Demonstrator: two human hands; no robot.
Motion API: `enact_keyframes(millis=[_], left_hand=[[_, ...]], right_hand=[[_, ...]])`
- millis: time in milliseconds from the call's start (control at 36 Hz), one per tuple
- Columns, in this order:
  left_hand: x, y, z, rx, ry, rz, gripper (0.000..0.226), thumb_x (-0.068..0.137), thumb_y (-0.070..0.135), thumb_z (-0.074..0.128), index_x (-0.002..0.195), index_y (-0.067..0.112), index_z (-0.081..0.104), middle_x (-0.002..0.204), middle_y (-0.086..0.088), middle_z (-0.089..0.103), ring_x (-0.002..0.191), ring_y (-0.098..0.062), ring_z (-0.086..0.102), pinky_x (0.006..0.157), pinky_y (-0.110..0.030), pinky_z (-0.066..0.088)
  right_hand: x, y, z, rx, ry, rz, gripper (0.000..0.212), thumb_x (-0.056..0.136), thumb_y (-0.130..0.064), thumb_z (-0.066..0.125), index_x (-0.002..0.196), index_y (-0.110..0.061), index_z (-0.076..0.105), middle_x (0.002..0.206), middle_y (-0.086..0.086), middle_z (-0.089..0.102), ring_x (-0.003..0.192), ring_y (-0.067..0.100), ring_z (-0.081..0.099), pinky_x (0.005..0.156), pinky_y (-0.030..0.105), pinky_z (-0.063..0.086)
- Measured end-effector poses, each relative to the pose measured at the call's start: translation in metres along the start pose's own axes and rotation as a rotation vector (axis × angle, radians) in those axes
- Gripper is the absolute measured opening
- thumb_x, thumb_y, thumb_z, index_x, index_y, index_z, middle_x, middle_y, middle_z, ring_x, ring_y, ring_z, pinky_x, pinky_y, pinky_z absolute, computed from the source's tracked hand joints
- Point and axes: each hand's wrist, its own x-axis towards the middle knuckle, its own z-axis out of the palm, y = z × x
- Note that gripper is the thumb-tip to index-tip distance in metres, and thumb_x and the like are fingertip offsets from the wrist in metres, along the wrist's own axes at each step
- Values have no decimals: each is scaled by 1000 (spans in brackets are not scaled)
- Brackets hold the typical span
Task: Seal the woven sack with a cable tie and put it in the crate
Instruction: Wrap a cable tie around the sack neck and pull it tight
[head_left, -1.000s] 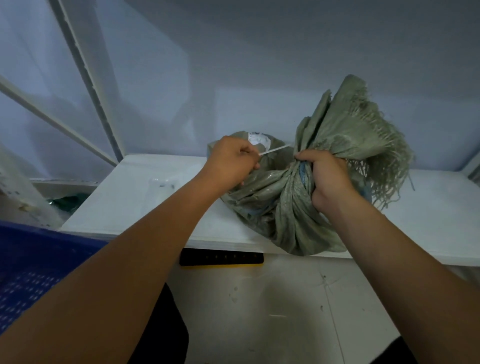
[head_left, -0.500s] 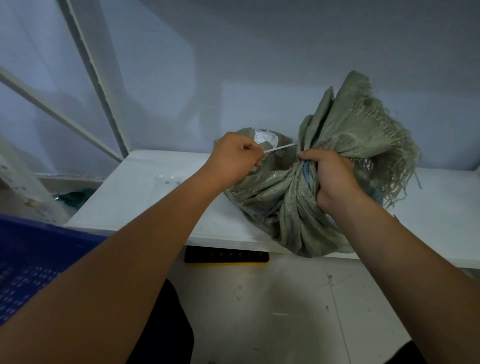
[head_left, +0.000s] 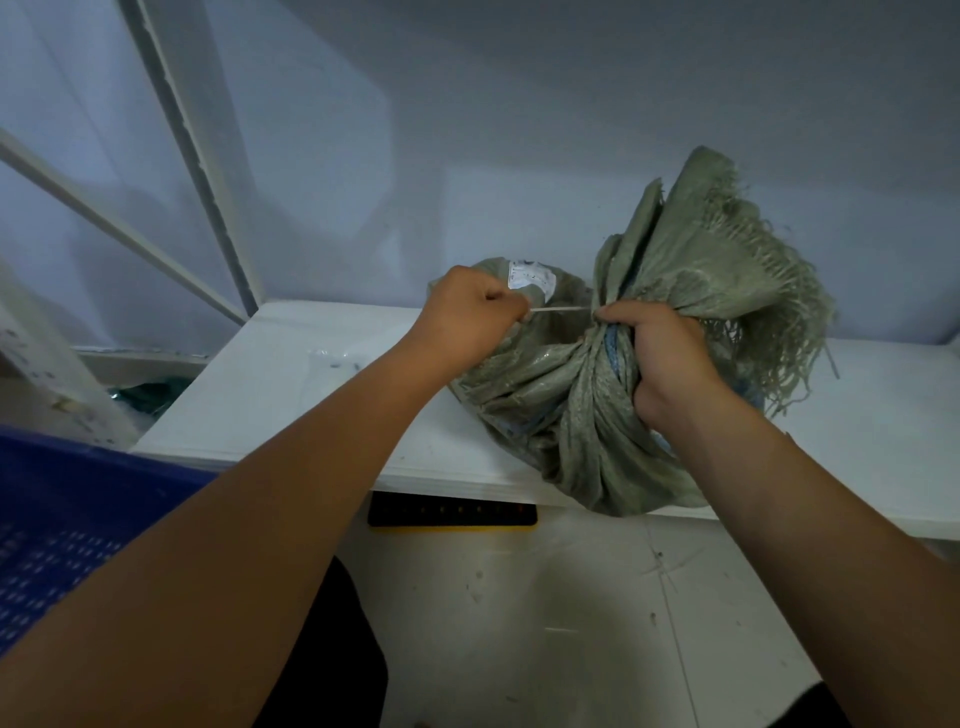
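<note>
- Our left hand pinches the tie tail; our right hand clenches the sack neck beside it.
- The sack rests on the shelf under both hands.
- The tie looks looped, cinching underway; the crate, low left, waits.

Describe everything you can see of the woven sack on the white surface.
The woven sack is grey-green, looks like woven plastic and is heavily creased. It lies on the white surface, with its lower folds hanging over the front edge. The right hand grips its gathered neck, where streaks of blue show. Past the grip the mouth fans upward, its edge frayed into loose threads. A white label sits on the bulging body. A thin cable tie runs taut from the neck to the left hand, which pinches it.
</note>
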Motion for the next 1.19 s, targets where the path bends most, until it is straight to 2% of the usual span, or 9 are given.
enact_keyframes(millis=[83,222,333,472,639,750,944,1083,1194], left_hand=[[1,0,0,1,6,7,21,89,23,68,80,7,78,35,9,44,33,-6,38,42,-15,35],[2,-2,0,14,-16,5,26,93,27,65,86,5,77,37,11,43,34,-3,37,41,-14,34],[2,-3,2,22,-30,9,29,95,25,63,89,-2,73,61,1,58,38,0,43,47,-16,39],[3,-2,3,-49,-26,0,23,100,18,55,79,17,67,85,-3,74,36,5,45,49,-20,38],[1,-2,1,-82,-21,1,20,99,16,56,82,16,66,83,-4,74,34,4,45,47,-20,35],[3,-3,0,-36,-14,18,12,95,17,62,89,12,71,84,-3,74,36,5,47,49,-20,38],[5,-7,1,3,-12,30,6,90,18,70,90,14,74,74,1,66,43,4,50,52,-13,41],[6,-7,1,34,-18,34,13,92,13,66,83,21,71,68,7,63,53,-2,54,52,-12,41],[6,-9,3,57,-19,50,9,93,15,65,88,18,73,69,9,62,58,-1,55,55,-12,41]], right_hand=[[0,0,0,-4,-7,5,39,67,-3,71,106,6,70,101,25,73,86,39,74,79,59,60],[0,1,0,-3,-11,7,41,68,-3,71,108,7,69,104,26,73,88,40,74,79,60,60],[1,1,0,-9,-14,4,43,67,-4,72,108,7,70,105,26,73,89,40,74,79,59,60],[2,1,0,-7,-27,3,27,69,-2,71,96,1,71,91,20,71,80,33,72,80,57,60],[2,1,0,-9,-22,-4,21,71,-1,71,91,0,72,89,20,71,78,33,71,78,55,61],[1,0,0,-8,-31,-6,12,74,0,69,85,-3,71,84,17,71,74,29,71,73,46,62],[1,2,0,-11,-22,8,36,72,-2,70,107,6,70,95,22,71,82,34,73,78,54,61],[0,2,0,11,-34,-1,28,72,-2,69,100,1,69,88,19,68,73,29,70,68,40,59],[0,2,0,7,-42,2,28,72,-2,69,100,1,69,89,19,69,74,29,71,69,42,60]])
